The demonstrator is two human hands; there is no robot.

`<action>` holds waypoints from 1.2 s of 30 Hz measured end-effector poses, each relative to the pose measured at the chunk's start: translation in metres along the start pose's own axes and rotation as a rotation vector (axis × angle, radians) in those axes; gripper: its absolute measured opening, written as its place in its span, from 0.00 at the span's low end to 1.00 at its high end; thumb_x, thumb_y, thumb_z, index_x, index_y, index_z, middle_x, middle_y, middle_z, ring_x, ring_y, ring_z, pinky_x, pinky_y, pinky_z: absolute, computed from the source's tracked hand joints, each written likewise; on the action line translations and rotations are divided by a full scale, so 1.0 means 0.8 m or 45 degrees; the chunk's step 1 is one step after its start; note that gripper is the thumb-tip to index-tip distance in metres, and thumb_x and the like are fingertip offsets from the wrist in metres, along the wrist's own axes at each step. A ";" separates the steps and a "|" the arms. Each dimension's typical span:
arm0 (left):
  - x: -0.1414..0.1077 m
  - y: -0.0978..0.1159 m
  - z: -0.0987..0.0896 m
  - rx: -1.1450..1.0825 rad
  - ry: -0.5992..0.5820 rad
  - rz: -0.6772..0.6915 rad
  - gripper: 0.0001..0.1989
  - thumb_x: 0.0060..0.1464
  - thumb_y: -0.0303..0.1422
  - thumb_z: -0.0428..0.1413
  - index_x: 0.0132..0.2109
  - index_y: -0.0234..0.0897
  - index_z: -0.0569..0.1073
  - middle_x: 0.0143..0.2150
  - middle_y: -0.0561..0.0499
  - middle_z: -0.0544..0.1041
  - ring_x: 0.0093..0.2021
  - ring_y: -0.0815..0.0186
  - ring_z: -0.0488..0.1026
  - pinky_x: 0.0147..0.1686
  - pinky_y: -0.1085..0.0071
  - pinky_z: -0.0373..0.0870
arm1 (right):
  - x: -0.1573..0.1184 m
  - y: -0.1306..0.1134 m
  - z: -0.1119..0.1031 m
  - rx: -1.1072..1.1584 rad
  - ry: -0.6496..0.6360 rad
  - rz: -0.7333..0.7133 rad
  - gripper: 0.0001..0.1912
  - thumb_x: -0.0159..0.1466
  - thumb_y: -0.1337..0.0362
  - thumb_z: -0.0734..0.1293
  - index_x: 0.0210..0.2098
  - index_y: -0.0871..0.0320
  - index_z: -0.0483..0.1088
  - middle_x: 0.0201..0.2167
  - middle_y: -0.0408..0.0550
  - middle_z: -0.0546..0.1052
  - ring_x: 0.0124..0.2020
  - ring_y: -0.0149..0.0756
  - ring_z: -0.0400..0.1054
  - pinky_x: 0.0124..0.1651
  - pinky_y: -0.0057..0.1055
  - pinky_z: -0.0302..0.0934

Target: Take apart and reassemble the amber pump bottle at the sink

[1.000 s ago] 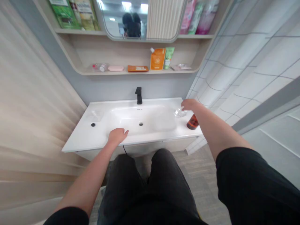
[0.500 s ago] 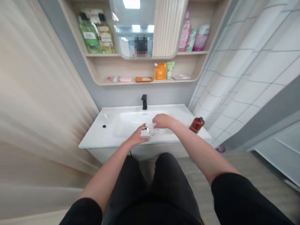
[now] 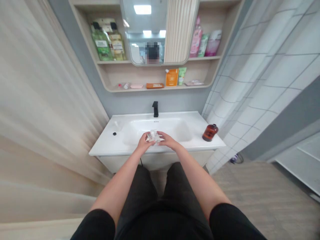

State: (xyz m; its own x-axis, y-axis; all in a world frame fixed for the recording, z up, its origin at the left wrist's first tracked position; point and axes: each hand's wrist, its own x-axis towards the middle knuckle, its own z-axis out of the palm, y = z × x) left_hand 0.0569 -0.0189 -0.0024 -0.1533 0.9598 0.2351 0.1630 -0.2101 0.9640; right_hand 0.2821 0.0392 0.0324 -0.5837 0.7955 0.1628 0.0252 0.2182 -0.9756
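The left hand (image 3: 144,143) and the right hand (image 3: 167,140) hold a clear, see-through object (image 3: 153,136) between them, over the near part of the white sink (image 3: 183,128). The fingers of the left hand are clamped on its left side, and those of the right hand on its right side; its exact shape is too small to tell.

Beyond the hands, a black faucet (image 3: 155,109) stands at the far edge of the sink. On the right part of the counter (image 3: 105,143) is a brown bottle (image 3: 210,132), well apart from the right hand. A small black round piece (image 3: 114,134) lies on the left part, with a clear item (image 3: 117,124) just beyond it. On the low shelf (image 3: 140,90) above, an orange pouch (image 3: 172,77) stands beside a green tube (image 3: 181,76).
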 end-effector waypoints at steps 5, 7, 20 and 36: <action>0.004 -0.005 0.004 0.029 -0.075 0.008 0.43 0.44 0.38 0.76 0.68 0.45 0.77 0.68 0.40 0.75 0.69 0.47 0.73 0.61 0.55 0.77 | 0.013 0.026 0.014 -0.087 -0.006 0.040 0.33 0.46 0.58 0.87 0.49 0.55 0.78 0.47 0.50 0.86 0.46 0.46 0.80 0.53 0.43 0.76; 0.009 -0.005 0.005 0.015 -0.103 0.013 0.38 0.50 0.40 0.73 0.68 0.46 0.78 0.68 0.41 0.76 0.70 0.48 0.73 0.66 0.54 0.74 | 0.020 0.033 0.015 -0.137 0.006 0.048 0.31 0.46 0.56 0.87 0.46 0.55 0.77 0.43 0.47 0.85 0.43 0.45 0.79 0.50 0.41 0.76; 0.024 -0.015 0.021 0.062 -0.021 0.035 0.22 0.62 0.52 0.66 0.53 0.41 0.83 0.60 0.41 0.83 0.63 0.52 0.78 0.69 0.54 0.70 | 0.038 0.065 0.016 -0.389 0.071 0.018 0.31 0.46 0.59 0.87 0.46 0.54 0.76 0.41 0.44 0.83 0.41 0.42 0.75 0.51 0.38 0.71; 0.023 -0.014 0.027 -0.109 0.094 0.029 0.28 0.39 0.43 0.77 0.46 0.40 0.79 0.44 0.50 0.82 0.48 0.57 0.78 0.57 0.60 0.72 | 0.028 0.058 0.023 -0.359 0.104 -0.110 0.31 0.48 0.55 0.88 0.48 0.54 0.80 0.42 0.46 0.84 0.43 0.44 0.75 0.51 0.38 0.71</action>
State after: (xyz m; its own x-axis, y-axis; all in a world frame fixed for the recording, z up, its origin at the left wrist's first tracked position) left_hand 0.0730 0.0048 -0.0116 -0.2227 0.9388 0.2626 0.0840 -0.2499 0.9646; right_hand 0.2554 0.0566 -0.0116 -0.5266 0.8075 0.2658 0.2093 0.4262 -0.8801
